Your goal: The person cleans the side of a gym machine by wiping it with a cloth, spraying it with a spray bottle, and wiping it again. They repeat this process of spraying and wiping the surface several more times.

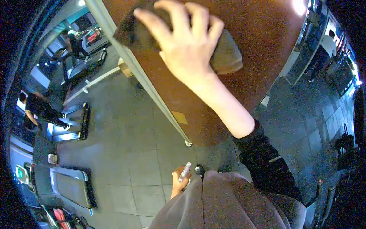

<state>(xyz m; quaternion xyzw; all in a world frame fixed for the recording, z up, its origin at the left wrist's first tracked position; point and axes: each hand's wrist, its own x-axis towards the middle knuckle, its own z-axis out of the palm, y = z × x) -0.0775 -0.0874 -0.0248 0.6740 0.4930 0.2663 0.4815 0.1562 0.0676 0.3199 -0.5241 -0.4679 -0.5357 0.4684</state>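
On the brown bench (263,45), the right hand (187,42) lies over a dark cloth-like item (133,36), fingers spread and curved; grip on it cannot be told. A grey folded cloth (227,55) sits on the bench, just beside that hand. Off the bench's near end, the left hand (178,179) is closed around a small whitish object (185,171).

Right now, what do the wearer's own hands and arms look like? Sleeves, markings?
Right hand: bare, no glove, fingers slim. Forearm bare up to a black sleeve with a small light grey stripe. Left hand: also bare, no glove; its sleeve can't be made out. Torso: plain grey-brown top.
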